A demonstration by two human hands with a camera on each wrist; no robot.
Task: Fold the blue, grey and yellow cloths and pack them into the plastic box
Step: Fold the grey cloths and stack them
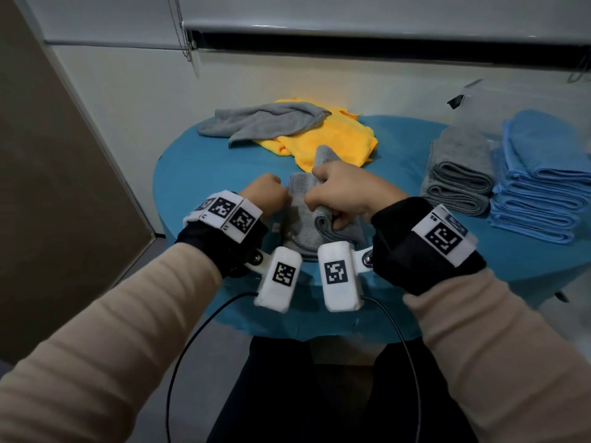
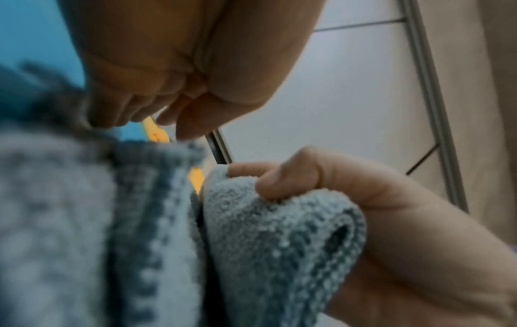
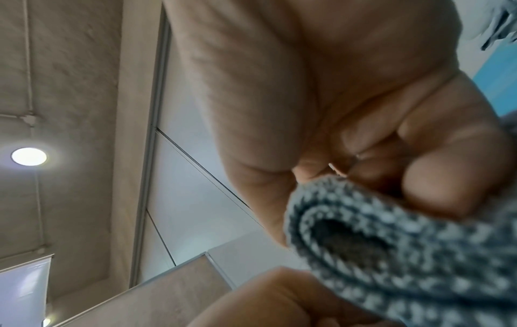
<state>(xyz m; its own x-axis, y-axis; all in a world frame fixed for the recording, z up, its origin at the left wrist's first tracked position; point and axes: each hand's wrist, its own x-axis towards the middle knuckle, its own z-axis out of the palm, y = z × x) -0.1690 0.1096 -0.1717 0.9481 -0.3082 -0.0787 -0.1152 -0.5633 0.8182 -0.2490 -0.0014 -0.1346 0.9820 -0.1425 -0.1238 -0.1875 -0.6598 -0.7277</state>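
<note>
Gripping a half-folded grey cloth [image 1: 305, 225] on the table [image 1: 204, 161], the right hand [image 1: 348, 193] is pinching its fold while the left hand [image 1: 267, 195] is clenching its edge.

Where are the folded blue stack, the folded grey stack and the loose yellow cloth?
folded blue stack [image 1: 543, 187], head view, on the stack's top layers.
folded grey stack [image 1: 460, 174], head view, on its upper fold.
loose yellow cloth [image 1: 332, 139], head view, on its open middle.
</note>
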